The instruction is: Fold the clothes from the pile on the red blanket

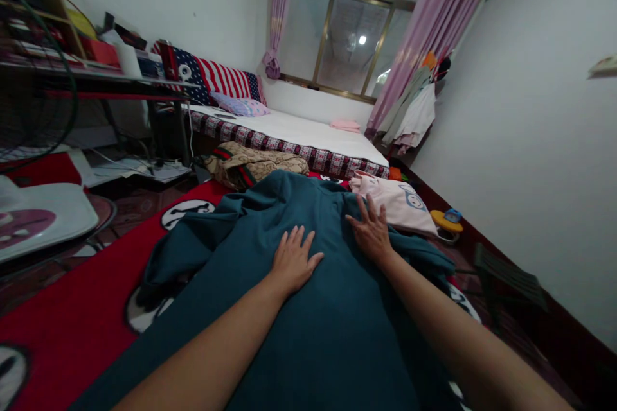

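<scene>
A long dark teal garment with sleeves lies spread out on a red blanket patterned with white and black shapes. My left hand rests flat on the middle of its upper part, fingers stretched out. Farther to the right, my right hand lies on the cloth near the shoulder, its fingers spread. Neither hand grips anything. One sleeve reaches out to the left with some folds; the other runs to the right, partly behind my right forearm. The garment's lower end runs out of view beneath my arms.
Beyond the garment lie a tan patterned bundle and a folded pale pink cloth. A bed stands under the window. At left are a cluttered desk and a white chair; at right, a dark folding stool.
</scene>
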{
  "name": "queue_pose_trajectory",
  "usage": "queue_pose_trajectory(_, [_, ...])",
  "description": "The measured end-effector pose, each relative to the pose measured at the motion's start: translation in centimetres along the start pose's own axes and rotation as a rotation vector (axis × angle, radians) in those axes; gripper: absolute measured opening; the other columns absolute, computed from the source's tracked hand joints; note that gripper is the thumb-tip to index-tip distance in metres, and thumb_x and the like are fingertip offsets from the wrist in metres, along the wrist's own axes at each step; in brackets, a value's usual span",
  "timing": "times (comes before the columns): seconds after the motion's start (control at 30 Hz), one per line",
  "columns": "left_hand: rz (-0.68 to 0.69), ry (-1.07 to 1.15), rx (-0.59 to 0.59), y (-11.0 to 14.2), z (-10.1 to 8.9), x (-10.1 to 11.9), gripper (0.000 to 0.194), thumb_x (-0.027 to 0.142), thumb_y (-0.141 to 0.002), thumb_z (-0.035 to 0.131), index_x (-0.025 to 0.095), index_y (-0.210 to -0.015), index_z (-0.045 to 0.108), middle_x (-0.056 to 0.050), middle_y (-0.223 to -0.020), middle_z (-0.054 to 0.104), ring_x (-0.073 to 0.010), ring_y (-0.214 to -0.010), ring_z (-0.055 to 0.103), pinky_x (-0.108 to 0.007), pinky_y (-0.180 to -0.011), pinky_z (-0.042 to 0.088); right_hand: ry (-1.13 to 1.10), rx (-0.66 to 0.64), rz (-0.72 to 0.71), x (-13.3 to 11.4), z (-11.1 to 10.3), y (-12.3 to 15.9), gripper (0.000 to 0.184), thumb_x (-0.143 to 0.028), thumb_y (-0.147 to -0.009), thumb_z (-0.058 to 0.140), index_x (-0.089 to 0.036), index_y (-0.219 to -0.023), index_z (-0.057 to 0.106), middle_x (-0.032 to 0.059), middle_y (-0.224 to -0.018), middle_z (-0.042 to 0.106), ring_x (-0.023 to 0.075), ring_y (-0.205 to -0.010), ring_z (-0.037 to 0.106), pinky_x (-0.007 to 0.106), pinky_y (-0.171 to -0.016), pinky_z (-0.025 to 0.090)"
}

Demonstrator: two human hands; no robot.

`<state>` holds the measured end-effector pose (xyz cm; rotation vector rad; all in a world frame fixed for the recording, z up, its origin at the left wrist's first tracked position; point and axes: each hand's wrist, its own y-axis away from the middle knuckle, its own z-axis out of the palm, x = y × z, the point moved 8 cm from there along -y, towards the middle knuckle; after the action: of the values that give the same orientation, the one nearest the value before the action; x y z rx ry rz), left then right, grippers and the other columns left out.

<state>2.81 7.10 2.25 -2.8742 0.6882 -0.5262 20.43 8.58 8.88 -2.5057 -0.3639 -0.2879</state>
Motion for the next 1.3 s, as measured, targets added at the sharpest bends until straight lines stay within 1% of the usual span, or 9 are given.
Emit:
queue_pose_trajectory(0.17, [0.0, 0.007, 0.006, 0.1, -0.2, 0.1, 0.063, 0.056, -0.094, 0.035, 0.026, -0.15, 0.029, -0.012, -0.156, 0.027, -0.0269, -0.145, 0.021, -0.046, -0.117, 0.017, -0.091, -0.134, 0.209, 4.0, 1.2, -1.2, 0.046, -0.007, -0.086, 0.04, -0.021, -0.122, 0.064, 0.0103, -0.137, 0.054, 0.0256, -0.108, 0.061, 0.037, -0.09, 0.049])
queue_pose_trajectory(0.33, [-0.004, 0.014, 0.008, 0.1, -0.4, 0.1, 0.057, 0.059, -0.093, 0.034, 0.039, -0.146, 0.033, -0.007, -0.156, 0.027, -0.0305, -0.145, 0.02, -0.049, -0.117, 0.016, -0.151, 0.121, 0.519, 9.2, -0.9, -1.3, 0.049, -0.007, -0.085, 0.034, -0.013, -0.126, 0.059, 0.0141, -0.126, 0.059, 0.0245, -0.111, 0.057, 0.034, -0.094, 0.046])
queue_pose_trajectory(0.43, [-0.019, 0.012, 0.006, 0.2, -0.2, -0.1, 0.056, 0.062, -0.093, 0.031, 0.04, -0.143, 0.039, -0.006, -0.156, 0.029, -0.0321, -0.145, 0.018, -0.052, -0.116, 0.013, -0.071, 0.024, 0.764, 11.2, -0.5, -0.1, 0.044, -0.009, -0.08, 0.042, -0.006, -0.119, 0.062, 0.023, -0.13, 0.052, 0.0327, -0.116, 0.052, 0.044, -0.094, 0.044])
queue_pose_trajectory(0.53, [-0.027, 0.012, 0.021, 0.2, -0.1, -0.1, 0.057, 0.063, -0.092, 0.031, 0.039, -0.142, 0.041, -0.005, -0.156, 0.029, -0.0321, -0.145, 0.019, -0.053, -0.116, 0.013, 0.002, 0.048, 0.74, 8.8, -1.4, -0.1, 0.045, -0.016, -0.081, 0.048, -0.007, -0.123, 0.059, 0.0235, -0.148, 0.033, 0.0395, -0.132, 0.034, 0.056, -0.102, 0.033])
queue_pose_trajectory(0.63, [-0.025, 0.013, 0.035, 0.2, -0.1, -0.1, 0.057, 0.062, -0.092, 0.03, 0.039, -0.142, 0.041, -0.004, -0.155, 0.031, -0.0325, -0.145, 0.019, -0.054, -0.116, 0.013, -0.054, 0.112, 0.416, 2.7, -1.8, -1.0, 0.048, -0.028, -0.09, 0.045, -0.014, -0.135, 0.05, 0.0155, -0.154, 0.028, 0.0332, -0.14, 0.024, 0.057, -0.111, 0.018])
queue_pose_trajectory(0.73, [-0.023, 0.015, 0.035, 0.1, -0.1, -0.1, 0.056, 0.062, -0.092, 0.031, 0.039, -0.142, 0.041, -0.003, -0.155, 0.032, -0.0325, -0.144, 0.02, -0.054, -0.115, 0.014, -0.171, -0.1, 0.227, -1.9, 1.2, -0.5, 0.051, -0.042, -0.094, 0.04, -0.022, -0.141, 0.044, 0.0106, -0.155, 0.029, 0.0294, -0.142, 0.023, 0.058, -0.112, 0.016])
queue_pose_trajectory(0.93, [-0.027, 0.005, 0.017, 0.0, -0.1, -0.1, 0.055, 0.061, -0.092, 0.032, 0.039, -0.142, 0.042, -0.003, -0.155, 0.031, -0.0316, -0.144, 0.02, -0.053, -0.115, 0.013, -0.249, -0.525, 0.395, -1.6, 7.3, 1.8, 0.06, -0.054, -0.097, 0.024, -0.025, -0.15, 0.027, 0.0102, -0.158, 0.019, 0.0291, -0.145, 0.017, 0.06, -0.11, 0.021])
queue_pose_trajectory(1.17, [-0.023, -0.004, 0.001, 0.1, -0.2, -0.1, 0.054, 0.06, -0.093, 0.032, 0.039, -0.142, 0.042, -0.003, -0.155, 0.031, -0.0314, -0.144, 0.02, -0.052, -0.115, 0.014, -0.26, -0.598, 0.477, -2.3, 5.6, 1.7, 0.061, -0.052, -0.097, 0.026, -0.022, -0.15, 0.027, 0.0154, -0.157, 0.022, 0.034, -0.144, 0.02, 0.064, -0.108, 0.02])
queue_pose_trajectory(1.3, [-0.02, -0.001, 0.011, 0.1, -0.2, -0.2, 0.056, 0.061, -0.093, 0.03, 0.038, -0.142, 0.041, -0.003, -0.155, 0.031, -0.0307, -0.144, 0.021, -0.052, -0.115, 0.014, -0.247, -0.477, 0.378, -3.9, 3.3, 3.4, 0.065, -0.056, -0.093, 0.037, -0.024, -0.149, 0.03, 0.0163, -0.157, 0.022, 0.0374, -0.143, 0.018, 0.067, -0.106, 0.021])
